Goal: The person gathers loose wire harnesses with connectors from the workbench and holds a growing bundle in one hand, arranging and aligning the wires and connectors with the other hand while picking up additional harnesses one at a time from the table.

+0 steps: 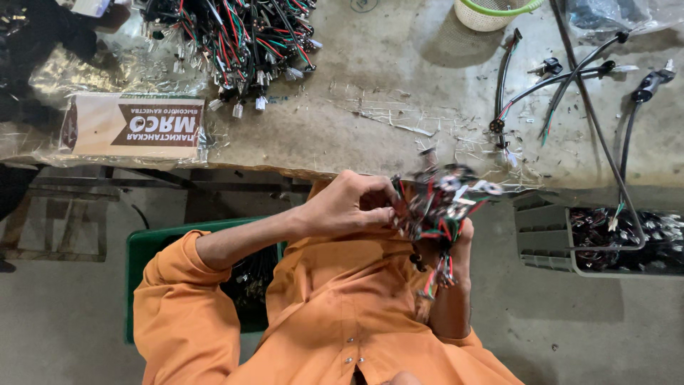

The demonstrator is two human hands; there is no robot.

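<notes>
I hold a tangled bundle of red, green, black and white wires with small connectors (438, 203) close to my chest, just below the workbench edge. My left hand (349, 207) pinches the bundle's left side with its fingertips. My right hand (462, 239) grips the bundle from beneath and is mostly hidden behind the wires. A few wire ends hang below it. Both arms are in orange sleeves.
The worn workbench (399, 85) carries a big pile of similar wire harnesses (242, 36), a flat cardboard box in plastic wrap (132, 125), a white basket with a green rim (491, 11) and several black cables (570, 78). A grey crate of wires (620, 239) sits right, a green crate (153, 242) left.
</notes>
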